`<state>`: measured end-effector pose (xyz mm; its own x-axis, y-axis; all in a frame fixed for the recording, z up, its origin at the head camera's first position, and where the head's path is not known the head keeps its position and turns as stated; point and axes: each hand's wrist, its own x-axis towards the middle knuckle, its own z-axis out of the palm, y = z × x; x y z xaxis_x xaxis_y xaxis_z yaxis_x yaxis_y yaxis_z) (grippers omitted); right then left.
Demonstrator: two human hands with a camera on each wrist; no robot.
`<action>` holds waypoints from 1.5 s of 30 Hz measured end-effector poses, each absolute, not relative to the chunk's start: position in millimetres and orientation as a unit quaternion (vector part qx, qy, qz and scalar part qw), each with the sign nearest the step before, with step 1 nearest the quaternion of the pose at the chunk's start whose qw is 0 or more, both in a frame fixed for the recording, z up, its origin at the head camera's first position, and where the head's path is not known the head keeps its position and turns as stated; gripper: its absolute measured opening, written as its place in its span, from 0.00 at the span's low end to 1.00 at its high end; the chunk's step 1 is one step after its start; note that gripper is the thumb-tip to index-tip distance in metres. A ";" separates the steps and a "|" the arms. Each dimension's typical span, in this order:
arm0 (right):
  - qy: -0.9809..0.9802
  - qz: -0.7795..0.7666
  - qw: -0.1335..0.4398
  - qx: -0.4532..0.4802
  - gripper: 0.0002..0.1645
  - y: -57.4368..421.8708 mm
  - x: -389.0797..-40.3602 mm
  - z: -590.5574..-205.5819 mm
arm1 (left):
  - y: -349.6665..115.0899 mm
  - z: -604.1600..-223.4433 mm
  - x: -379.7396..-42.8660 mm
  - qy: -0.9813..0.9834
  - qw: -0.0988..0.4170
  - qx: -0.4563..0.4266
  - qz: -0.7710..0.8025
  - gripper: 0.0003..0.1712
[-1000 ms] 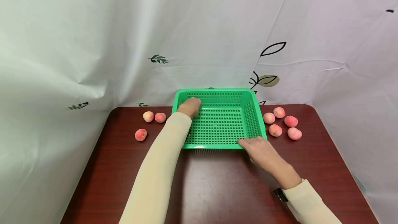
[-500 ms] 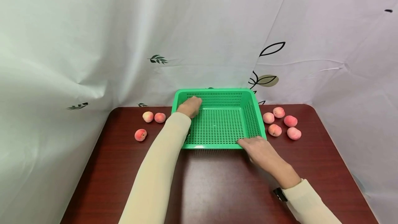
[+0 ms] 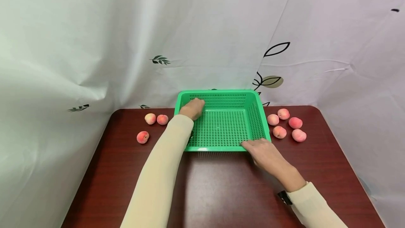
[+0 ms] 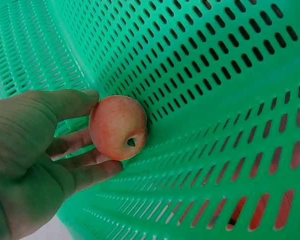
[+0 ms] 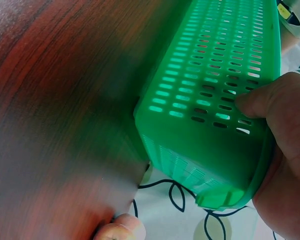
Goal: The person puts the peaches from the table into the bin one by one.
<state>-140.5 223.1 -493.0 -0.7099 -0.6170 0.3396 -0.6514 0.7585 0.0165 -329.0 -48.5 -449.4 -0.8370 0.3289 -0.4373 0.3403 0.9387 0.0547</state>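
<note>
A green perforated plastic basket [image 3: 221,149] stands near the far edge of the table. My left hand [image 3: 193,109] reaches down into its far left corner. In the left wrist view, the thumb and fingers of that left hand [image 4: 37,145] hold a red-yellow peach [image 4: 115,125] low in the basket, close to where the walls meet. The head view hides this peach behind the hand. My right hand [image 3: 261,150] grips the near rim by the right corner. Its thumb [image 5: 255,102] presses the outside of the slotted wall in the right wrist view.
Left of the basket lie three peaches: one [image 3: 150,118], a second [image 3: 162,119] and a nearer one [image 3: 143,137]. Several more, including a pink peach [image 3: 295,122], lie to the right. The dark red table [image 3: 218,189] meets a white patterned sheet [image 3: 202,45] behind.
</note>
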 end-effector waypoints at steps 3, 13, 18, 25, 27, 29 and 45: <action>-0.924 0.052 0.162 0.344 0.15 222.2 -140.1 -492.5 | -50.5 -448.8 -328.8 0.958 0.230 0.171 -0.009 0.21; -0.924 0.053 0.159 0.345 0.16 222.5 -139.8 -490.7 | -54.2 -429.7 -334.9 0.955 0.243 0.164 0.048 0.08; -0.922 0.055 0.169 0.344 0.17 223.7 -140.1 -490.0 | -59.2 -408.0 -330.1 0.953 0.212 0.202 0.071 0.17; -0.921 0.053 0.162 0.349 0.16 218.2 -141.1 -490.5 | -77.1 -379.8 -319.8 0.957 0.163 0.231 0.070 0.32; -0.924 0.054 0.159 0.343 0.17 218.3 -140.5 -490.2 | -82.3 -373.4 -314.4 0.957 0.152 0.239 0.067 0.34; -0.925 0.054 0.160 0.340 0.17 219.5 -139.4 -490.0 | -88.4 -366.8 -308.0 0.957 0.137 0.248 0.068 0.35; -0.925 0.049 0.157 0.342 0.17 221.0 -137.6 -488.4 | -191.0 -341.3 -262.4 0.973 0.028 0.210 0.095 0.39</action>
